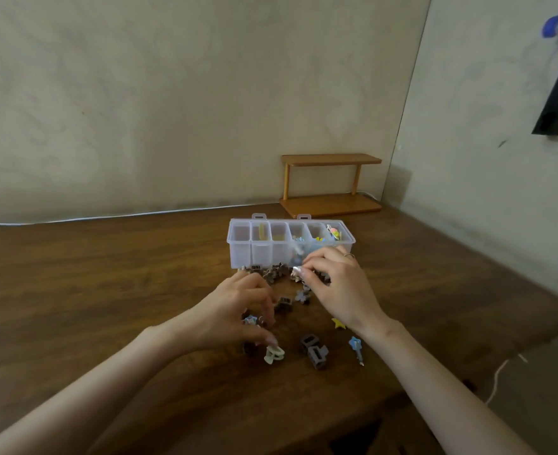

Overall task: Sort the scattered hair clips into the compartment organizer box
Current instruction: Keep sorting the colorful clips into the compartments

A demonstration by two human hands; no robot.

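Observation:
A clear plastic organizer box [239, 239] with several compartments stands open on the wooden table; a few compartments hold yellow and coloured clips. Brown and grey hair clips [276, 272] lie scattered in front of it. My right hand [340, 287] pinches a small pale clip [295, 274] just in front of the box. My left hand [238, 313] has its fingers curled over a small blue clip [250, 320]. Nearer me lie a pale green clip [273, 354], two grey claw clips [315, 351], a yellow star clip [339, 323] and a blue star clip [357, 348].
A small wooden two-tier shelf [331, 183] stands at the back right corner against the wall. The table's right edge [533, 310] drops off close to the right wall. A white cord [497, 382] runs along the floor at the right.

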